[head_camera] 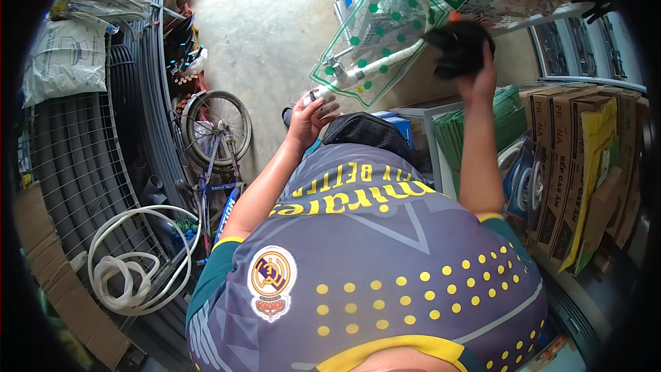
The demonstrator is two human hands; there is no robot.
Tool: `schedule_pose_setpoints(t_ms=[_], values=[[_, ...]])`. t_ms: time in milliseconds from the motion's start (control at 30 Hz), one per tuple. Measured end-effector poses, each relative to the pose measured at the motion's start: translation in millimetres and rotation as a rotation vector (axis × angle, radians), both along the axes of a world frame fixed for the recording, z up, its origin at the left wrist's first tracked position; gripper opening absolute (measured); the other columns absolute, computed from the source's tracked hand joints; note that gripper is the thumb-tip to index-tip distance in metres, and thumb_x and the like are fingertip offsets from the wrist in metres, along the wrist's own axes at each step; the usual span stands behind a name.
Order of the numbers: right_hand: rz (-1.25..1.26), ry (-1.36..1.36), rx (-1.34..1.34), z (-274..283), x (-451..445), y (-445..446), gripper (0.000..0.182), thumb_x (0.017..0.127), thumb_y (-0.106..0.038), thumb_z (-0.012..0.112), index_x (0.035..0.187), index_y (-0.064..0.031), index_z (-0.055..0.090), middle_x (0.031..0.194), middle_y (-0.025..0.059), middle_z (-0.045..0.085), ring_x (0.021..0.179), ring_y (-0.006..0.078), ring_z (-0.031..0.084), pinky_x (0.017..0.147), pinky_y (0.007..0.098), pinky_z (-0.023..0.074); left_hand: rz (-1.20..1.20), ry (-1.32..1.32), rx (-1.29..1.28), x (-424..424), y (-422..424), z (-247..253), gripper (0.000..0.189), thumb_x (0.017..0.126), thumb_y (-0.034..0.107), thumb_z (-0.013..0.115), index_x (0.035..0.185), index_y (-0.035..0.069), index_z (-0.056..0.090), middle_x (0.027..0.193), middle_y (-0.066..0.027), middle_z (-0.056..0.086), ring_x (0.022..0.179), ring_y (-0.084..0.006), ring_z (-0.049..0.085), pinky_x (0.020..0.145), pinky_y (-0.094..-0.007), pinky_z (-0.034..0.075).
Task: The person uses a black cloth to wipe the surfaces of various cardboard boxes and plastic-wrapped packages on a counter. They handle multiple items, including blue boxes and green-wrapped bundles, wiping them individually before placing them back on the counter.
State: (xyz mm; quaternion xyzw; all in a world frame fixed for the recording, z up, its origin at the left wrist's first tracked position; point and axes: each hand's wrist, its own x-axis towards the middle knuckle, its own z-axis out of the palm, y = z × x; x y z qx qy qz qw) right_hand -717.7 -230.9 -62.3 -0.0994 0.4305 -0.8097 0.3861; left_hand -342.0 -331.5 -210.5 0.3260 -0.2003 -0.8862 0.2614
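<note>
My left hand (310,120) holds the near end of a white tube with metal fittings (384,59), seen inside or against a clear plastic bag printed with green hexagons (374,23). The thumb and fingers close around the tube's end. My right hand (477,75), raised on the far right side, is shut on a blurred black cloth-like item (457,50). That black item is close to the bag's right edge and hides part of what lies behind it. A black mesh item (369,132) rests below the bag, against the front of the patterned shirt.
At left stand a bicycle (219,129), grey pipes (77,155) behind wire mesh and a coiled white hose (129,274). Cardboard boxes (550,165) and green folded material (459,124) are stacked at right. Concrete floor (258,26) lies ahead.
</note>
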Motion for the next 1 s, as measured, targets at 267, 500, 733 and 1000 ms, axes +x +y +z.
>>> schedule_pose_setpoints(t_ms=[267, 500, 733, 1000], values=[[-0.239, 1.726, 0.360, -47.1, -22.8, -138.0, 0.042, 0.088, -0.032, 0.075, 0.118, -0.0067, 0.060, 0.127, 0.0266, 0.056, 0.123, 0.0474, 0.051, 0.109, 0.0623, 0.0343, -0.107, 0.076, 0.005, -5.3, -5.6, -3.7, 0.051, 0.089, 0.014, 0.065, 0.136, 0.012, 0.047, 0.127, -0.0177, 0.063, 0.106, -0.0303, 0.067, 0.095, -0.0503, 0.056], [0.327, 1.687, 0.311, -73.1, 118.5, -110.3, 0.036, 0.086, -0.020, 0.076, 0.116, -0.0091, 0.059, 0.152, 0.0303, 0.038, 0.143, 0.0543, 0.027, 0.118, 0.0558, 0.0256, -0.095, 0.080, 0.019, -9.4, -15.3, -0.9, 0.062, 0.089, 0.013, 0.068, 0.145, 0.013, 0.042, 0.131, -0.0182, 0.062, 0.109, -0.0344, 0.067, 0.093, -0.0526, 0.057], [0.503, 1.687, 0.061, -34.2, 141.6, -75.7, 0.060, 0.072, -0.012, 0.081, 0.129, -0.0152, 0.062, 0.155, 0.0202, 0.038, 0.131, 0.0426, 0.046, 0.112, 0.0470, 0.0375, -0.068, 0.002, 0.068, -9.1, -4.8, -3.8, 0.050, 0.094, 0.021, 0.071, 0.138, 0.011, 0.049, 0.124, -0.0134, 0.064, 0.100, -0.0301, 0.068, 0.089, -0.0530, 0.058], [0.545, 1.960, 0.360, -18.5, 134.4, -69.0, 0.059, 0.073, -0.033, 0.085, 0.128, -0.0226, 0.067, 0.157, 0.0175, 0.037, 0.143, 0.0439, 0.035, 0.112, 0.0612, 0.0325, -0.046, 0.012, 0.106, -15.5, -6.9, -10.0, 0.046, 0.094, 0.018, 0.070, 0.136, 0.010, 0.052, 0.118, -0.0124, 0.067, 0.096, -0.0288, 0.069, 0.087, -0.0510, 0.059]])
